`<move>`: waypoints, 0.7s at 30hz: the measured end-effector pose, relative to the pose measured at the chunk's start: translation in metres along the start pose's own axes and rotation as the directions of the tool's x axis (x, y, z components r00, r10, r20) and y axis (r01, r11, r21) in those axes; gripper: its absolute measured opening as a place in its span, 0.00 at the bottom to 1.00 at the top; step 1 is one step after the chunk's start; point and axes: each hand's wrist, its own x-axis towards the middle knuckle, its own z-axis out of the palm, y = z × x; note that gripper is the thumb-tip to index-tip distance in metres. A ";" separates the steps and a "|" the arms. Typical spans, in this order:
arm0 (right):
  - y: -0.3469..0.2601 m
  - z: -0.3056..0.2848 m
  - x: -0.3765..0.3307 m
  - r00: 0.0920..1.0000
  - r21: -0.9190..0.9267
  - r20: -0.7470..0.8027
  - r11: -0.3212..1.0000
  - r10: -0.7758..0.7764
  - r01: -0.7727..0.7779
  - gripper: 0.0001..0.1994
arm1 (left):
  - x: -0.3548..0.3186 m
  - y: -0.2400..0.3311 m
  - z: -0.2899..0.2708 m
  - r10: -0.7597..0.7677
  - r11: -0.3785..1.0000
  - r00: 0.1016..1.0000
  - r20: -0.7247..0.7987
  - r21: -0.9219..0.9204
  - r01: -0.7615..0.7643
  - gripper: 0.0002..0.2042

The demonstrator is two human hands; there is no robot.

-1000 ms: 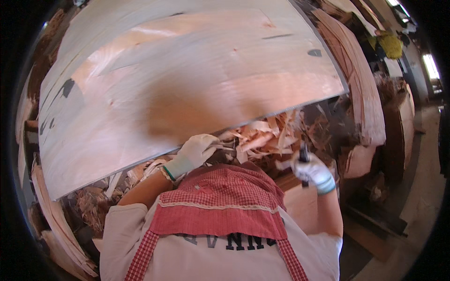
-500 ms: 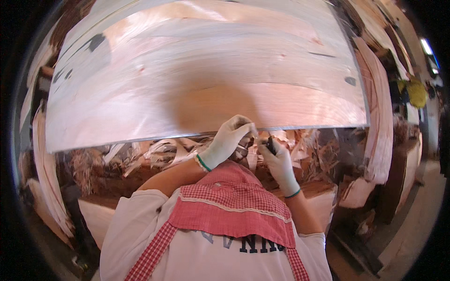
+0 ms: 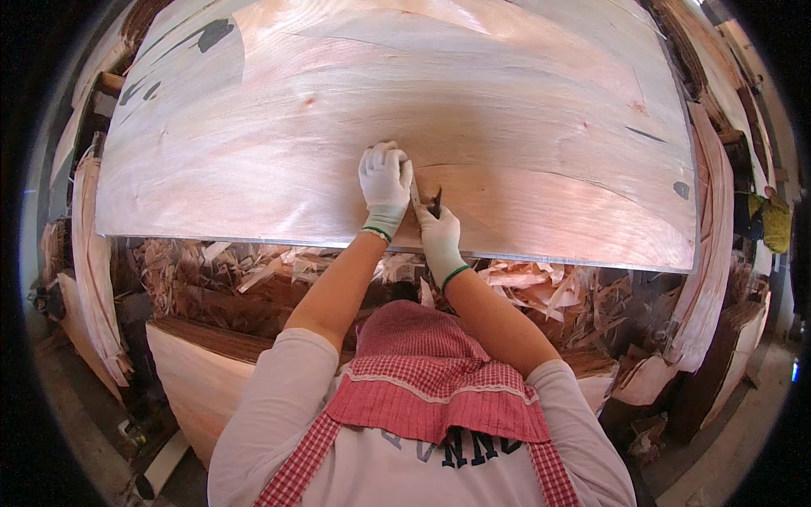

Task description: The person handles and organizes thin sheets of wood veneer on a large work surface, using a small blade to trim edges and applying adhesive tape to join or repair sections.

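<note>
A broad, pale wood veneer sheet (image 3: pixel 287 160) with dark patches and small knots lies in front of me. My left hand (image 3: pixel 386 182), in a white glove with a green cuff, rests over its middle with the fingers curled; what they hold, if anything, is hidden. Just to the right and nearer me, my gloved right hand (image 3: pixel 441 237) is closed on a small dark tool (image 3: pixel 436 201) that points up from the fingers; its exact kind is unclear. A narrow pale strip (image 3: pixel 415 190) runs between the two hands.
Torn veneer scraps (image 3: pixel 541 283) are heaped below the sheet's near edge. A stack of veneer (image 3: pixel 198 372) stands at the near left. Long veneer bundles hang along the left (image 3: pixel 91 253) and right (image 3: pixel 714 228) sides. Something yellow (image 3: pixel 775 224) shows at the far right.
Both hands have moved forward from the sheet's near edge onto its surface, arms stretched out. My left hand now lies farther in than the right. The view has shifted somewhat.
</note>
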 end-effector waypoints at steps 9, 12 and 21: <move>-0.043 -0.052 0.008 0.965 -0.717 0.136 0.650 -0.225 0.253 0.15 | -0.011 0.000 -0.015 -0.008 0.998 0.941 0.338 0.066 -0.015 0.17; -0.035 -0.106 -0.007 0.997 -0.352 0.025 0.933 -0.072 0.076 0.19 | -0.021 0.020 -0.009 0.227 0.952 0.862 0.454 0.083 -0.294 0.19; -0.008 -0.164 -0.004 0.995 -0.633 -0.006 0.770 -0.101 0.074 0.16 | -0.073 0.083 0.001 0.516 0.822 0.522 0.679 -0.222 -0.524 0.25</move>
